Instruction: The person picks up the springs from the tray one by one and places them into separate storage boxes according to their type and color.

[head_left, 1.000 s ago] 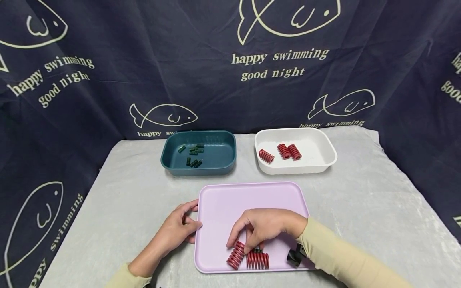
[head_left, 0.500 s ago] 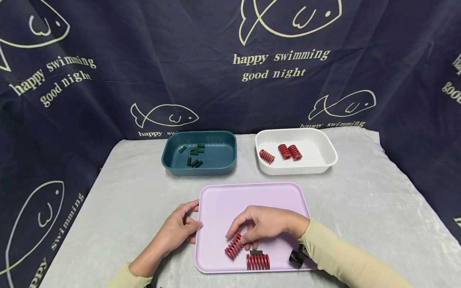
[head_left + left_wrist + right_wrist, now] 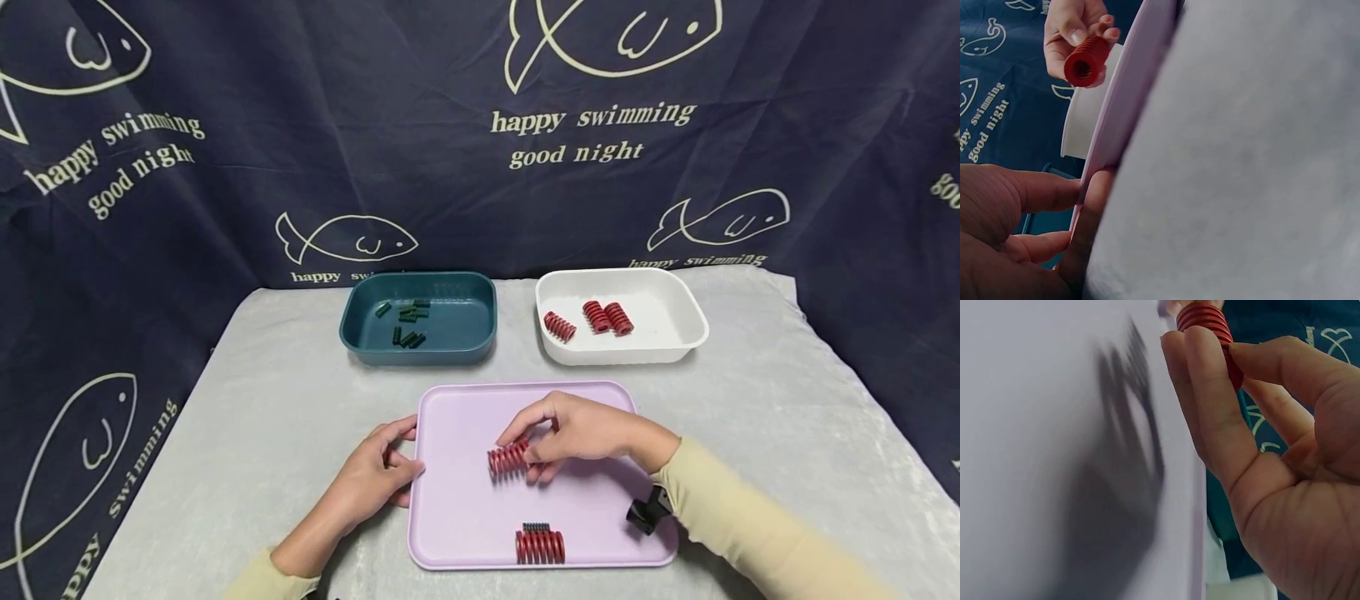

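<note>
My right hand (image 3: 588, 429) pinches a red coil spring (image 3: 507, 460) between thumb and fingers, above the middle of the lilac tray (image 3: 457, 521). In the left wrist view, the end of this red spring (image 3: 1083, 64) faces the camera, clear of the tray. My left hand (image 3: 367, 473) grips the tray's left edge, with the rim (image 3: 1094, 156) between its thumb and fingers. At the tray's front edge lies another red spring (image 3: 540, 547), and right behind it a small dark green spring (image 3: 536, 527).
A teal bin (image 3: 420, 357) at the back left holds several small dark green springs (image 3: 408, 312). To its right, a white bin (image 3: 630, 353) contains three red springs (image 3: 597, 317). Behind the grey-covered table (image 3: 262, 400) hangs a navy curtain (image 3: 450, 167) with fish prints.
My right hand has lifted the red spring from the tray's front part and carried it back and slightly right, turning it more level. The left hand stays at the tray's edge.
</note>
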`<state>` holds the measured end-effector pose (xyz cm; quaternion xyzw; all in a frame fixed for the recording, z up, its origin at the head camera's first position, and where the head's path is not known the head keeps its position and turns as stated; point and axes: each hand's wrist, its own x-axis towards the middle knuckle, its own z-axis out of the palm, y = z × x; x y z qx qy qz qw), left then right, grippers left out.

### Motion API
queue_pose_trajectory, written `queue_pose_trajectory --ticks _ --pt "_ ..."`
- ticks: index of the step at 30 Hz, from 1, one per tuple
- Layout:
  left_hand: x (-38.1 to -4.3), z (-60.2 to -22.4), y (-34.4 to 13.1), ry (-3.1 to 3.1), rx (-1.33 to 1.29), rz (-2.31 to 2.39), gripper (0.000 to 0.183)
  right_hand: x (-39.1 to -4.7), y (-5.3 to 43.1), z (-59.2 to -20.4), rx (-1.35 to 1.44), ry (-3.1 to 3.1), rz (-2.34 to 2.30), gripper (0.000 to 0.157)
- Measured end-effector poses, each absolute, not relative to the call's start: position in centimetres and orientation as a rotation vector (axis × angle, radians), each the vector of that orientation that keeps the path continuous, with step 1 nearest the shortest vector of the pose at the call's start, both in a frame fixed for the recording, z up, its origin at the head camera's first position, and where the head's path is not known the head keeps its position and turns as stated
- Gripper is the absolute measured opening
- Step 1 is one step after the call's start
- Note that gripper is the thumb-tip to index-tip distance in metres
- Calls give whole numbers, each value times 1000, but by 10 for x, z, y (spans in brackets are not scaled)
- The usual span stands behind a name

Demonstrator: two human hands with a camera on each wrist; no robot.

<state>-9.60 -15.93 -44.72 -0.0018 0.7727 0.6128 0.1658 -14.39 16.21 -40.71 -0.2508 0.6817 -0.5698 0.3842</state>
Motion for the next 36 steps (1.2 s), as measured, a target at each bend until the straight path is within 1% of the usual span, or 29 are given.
queue_pose_trajectory --ticks 9,18,26,31,36 --pt "-96 -445 -159 2229 -18 1717 65 -166 200 -385 -569 1809 -1487 36" --pt "-98 -448 -159 2251 -24 1687 64 -195 239 -367 -463 1881 -1542 38" --pt "-98 -448 -159 2245 -11 1689 63 -224 263 -353 -352 1917 -1611 38" --pt "-97 -447 -159 2249 -3 1688 63 -240 273 -351 -299 1956 -1631 36" --pt "-97 -447 -160 2245 -5 1693 63 -255 281 -358 -268 1980 -1615 37"
